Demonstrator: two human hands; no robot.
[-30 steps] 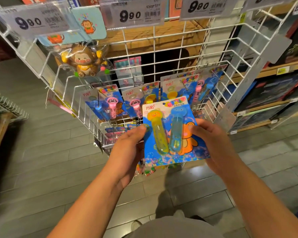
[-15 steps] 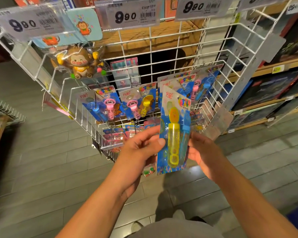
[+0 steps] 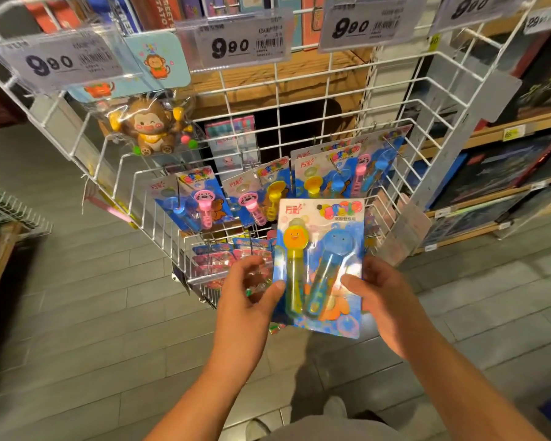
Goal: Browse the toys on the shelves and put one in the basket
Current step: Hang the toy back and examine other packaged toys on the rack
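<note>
I hold a blister card of bubble wands [image 3: 322, 265], one yellow tube and one blue tube, face up in front of the white wire rack [image 3: 299, 106]. My left hand [image 3: 248, 300] pinches the card's lower left edge with the thumb on its front. My right hand [image 3: 385, 300] grips the lower right edge, thumb over the front. More cards of the same bubble wands [image 3: 261, 195] hang on the rack's hooks behind it. No basket shows in this view.
A packaged monkey toy [image 3: 150, 125] hangs at the rack's upper left under price tags [image 3: 236, 43] reading 9.90. Wooden shelves with boxed toys [image 3: 503, 173] run along the right. Another wire rack [image 3: 10, 208] stands at the far left. Grey tiled floor lies below.
The card was turned edge-on half a second ago; now it faces me flat again, upright and held by both hands at its lower edges.
</note>
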